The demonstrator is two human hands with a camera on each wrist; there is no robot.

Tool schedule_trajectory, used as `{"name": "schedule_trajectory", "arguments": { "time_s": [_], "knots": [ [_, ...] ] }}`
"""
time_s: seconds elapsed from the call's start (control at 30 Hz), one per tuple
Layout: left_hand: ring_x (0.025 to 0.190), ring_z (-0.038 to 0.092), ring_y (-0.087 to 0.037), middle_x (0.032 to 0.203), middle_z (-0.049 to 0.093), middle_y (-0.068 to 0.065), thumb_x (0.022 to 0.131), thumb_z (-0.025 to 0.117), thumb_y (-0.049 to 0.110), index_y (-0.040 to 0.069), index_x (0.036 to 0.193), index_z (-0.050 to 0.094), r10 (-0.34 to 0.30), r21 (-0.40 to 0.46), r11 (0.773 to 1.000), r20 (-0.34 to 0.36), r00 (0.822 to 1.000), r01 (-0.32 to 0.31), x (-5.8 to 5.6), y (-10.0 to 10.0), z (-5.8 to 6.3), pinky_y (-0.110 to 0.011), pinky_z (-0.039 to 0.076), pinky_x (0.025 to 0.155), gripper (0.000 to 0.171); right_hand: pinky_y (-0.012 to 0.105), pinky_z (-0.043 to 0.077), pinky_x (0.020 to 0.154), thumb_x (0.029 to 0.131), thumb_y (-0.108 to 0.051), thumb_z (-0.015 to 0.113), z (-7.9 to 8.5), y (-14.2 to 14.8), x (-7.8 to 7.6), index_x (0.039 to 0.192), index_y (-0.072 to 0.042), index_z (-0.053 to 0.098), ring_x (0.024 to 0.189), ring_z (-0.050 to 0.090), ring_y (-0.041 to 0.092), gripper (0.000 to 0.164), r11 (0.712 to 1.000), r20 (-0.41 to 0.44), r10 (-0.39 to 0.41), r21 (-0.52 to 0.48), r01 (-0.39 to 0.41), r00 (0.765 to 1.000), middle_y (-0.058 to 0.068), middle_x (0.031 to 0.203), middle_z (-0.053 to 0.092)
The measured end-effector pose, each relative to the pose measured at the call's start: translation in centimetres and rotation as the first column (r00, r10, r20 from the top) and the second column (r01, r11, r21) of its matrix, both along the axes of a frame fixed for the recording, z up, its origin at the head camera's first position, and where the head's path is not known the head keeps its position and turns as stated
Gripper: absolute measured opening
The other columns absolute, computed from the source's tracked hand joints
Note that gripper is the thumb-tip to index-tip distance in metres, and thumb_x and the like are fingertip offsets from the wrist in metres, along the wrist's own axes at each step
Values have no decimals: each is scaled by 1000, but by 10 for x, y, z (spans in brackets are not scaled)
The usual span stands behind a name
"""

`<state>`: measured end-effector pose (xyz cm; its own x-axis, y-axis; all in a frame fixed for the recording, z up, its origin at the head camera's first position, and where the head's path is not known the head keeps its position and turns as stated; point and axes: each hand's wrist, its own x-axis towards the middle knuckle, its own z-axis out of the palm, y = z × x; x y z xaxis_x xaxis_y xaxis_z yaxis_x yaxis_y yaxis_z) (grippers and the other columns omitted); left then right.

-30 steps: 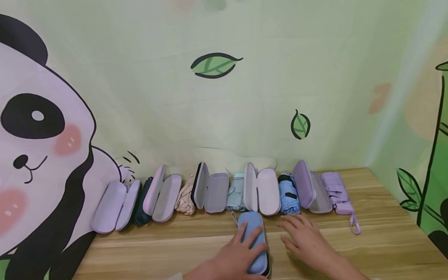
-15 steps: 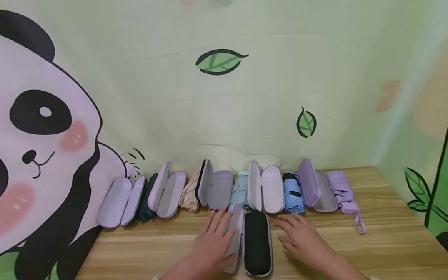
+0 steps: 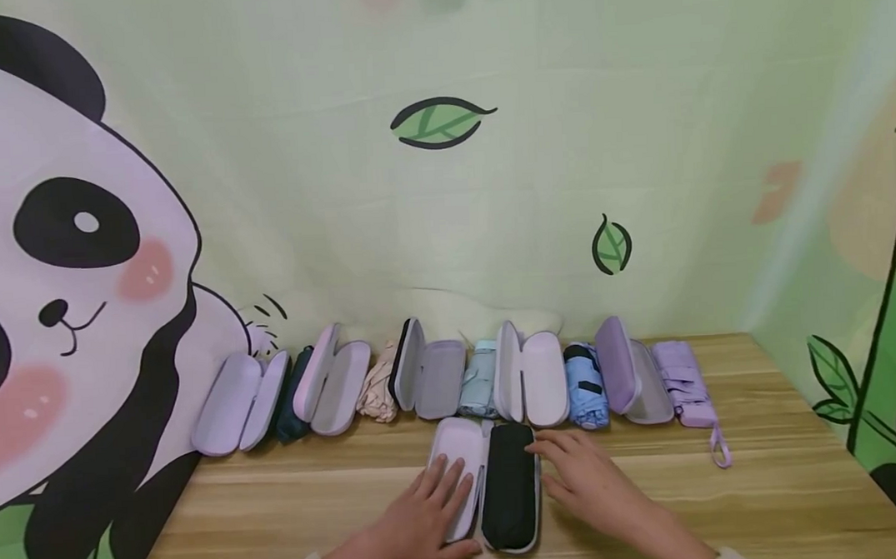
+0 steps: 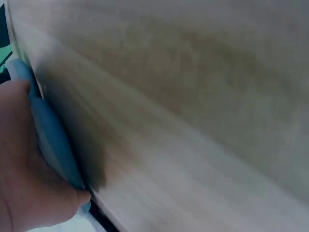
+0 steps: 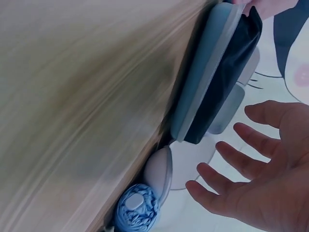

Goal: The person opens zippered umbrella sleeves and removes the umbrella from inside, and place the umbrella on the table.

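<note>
A blue zip case (image 5: 198,77) lies unfolded near the table's front, its pale lining (image 3: 455,446) facing up in the left half. The right half holds a smooth black bundle (image 3: 510,494), shaped like a folded umbrella in its sleeve. My left hand (image 3: 421,514) rests on the left half with fingers straight, and its thumb reaches the near edge. In the left wrist view the blue outer shell (image 4: 53,140) shows beside the thumb. My right hand (image 3: 588,482) is at the case's right edge, fingertips right by the black bundle, fingers relaxed and holding nothing.
Along the back stands a row of open cases, such as the purple case (image 3: 617,364), alternating with folded umbrellas: dark green (image 3: 295,399), beige (image 3: 380,391), mint (image 3: 478,382), blue (image 3: 588,390) and lilac (image 3: 681,386). A panda-print cloth (image 3: 490,219) hangs behind the wooden table (image 3: 278,504).
My left hand has swung the blue case's lid open to the left and laid it flat, exposing the black bundle. My right hand has moved slightly left toward the case.
</note>
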<state>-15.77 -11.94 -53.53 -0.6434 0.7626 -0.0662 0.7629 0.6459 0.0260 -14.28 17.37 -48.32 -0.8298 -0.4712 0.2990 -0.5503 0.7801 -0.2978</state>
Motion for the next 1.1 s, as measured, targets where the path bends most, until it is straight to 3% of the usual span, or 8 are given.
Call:
{"name": "schedule_trajectory", "arguments": {
  "time_s": [0.2, 0.33, 0.53, 0.77, 0.9, 1.1],
  "knots": [
    [150, 23, -45, 164, 27, -22, 104, 21, 66, 3, 158, 33, 15, 78, 997, -11, 1000, -14, 4, 4, -10, -53, 30, 117, 84, 56, 47, 98, 89, -10, 76, 3, -14, 1, 122, -2, 67, 115, 60, 38, 35, 996, 55, -50, -75, 54, 997, 19, 126, 63],
    [149, 26, -45, 163, 30, -22, 105, 20, 65, 2, 157, 35, 18, 80, 997, -46, 999, -14, 5, 5, -13, -53, 32, 116, 83, 57, 47, 97, 87, -11, 78, 4, -27, 1, 121, 3, 66, 113, 60, 43, 38, 985, 155, -121, -107, 138, 980, 25, 124, 60],
    [150, 24, -44, 164, 27, -21, 105, 19, 65, 4, 158, 34, 31, 75, 997, -25, 999, -29, 4, 4, -17, -53, 32, 116, 83, 57, 48, 98, 93, -24, 74, 5, -49, -1, 130, 10, 58, 115, 57, 44, 52, 970, 332, -213, -45, 241, 919, 34, 125, 54],
    [149, 26, -44, 164, 29, -20, 105, 21, 64, 5, 157, 35, 56, 92, 994, -53, 997, -51, 5, 1, -19, -53, 33, 116, 80, 61, 45, 101, 96, -39, 68, 0, -83, -14, 138, 20, 46, 124, 49, 57, 75, 951, 419, -308, 110, 289, 854, 45, 134, 46],
    [148, 27, -45, 163, 29, -21, 106, 23, 61, 4, 158, 35, 52, 107, 993, -39, 998, -47, 8, 2, -18, -53, 32, 116, 78, 61, 44, 101, 94, -39, 71, -6, -92, -19, 138, 19, 44, 121, 51, 57, 78, 939, 392, -338, 201, 279, 856, 45, 128, 50],
    [149, 25, -46, 164, 27, -21, 106, 22, 62, 5, 159, 33, 59, 95, 994, 12, 998, -60, 8, 5, -17, -54, 30, 117, 79, 61, 47, 96, 90, -37, 76, -4, -93, -23, 133, 13, 46, 113, 58, 51, 72, 934, 371, -342, 234, 270, 863, 41, 119, 56]
  ]
}}
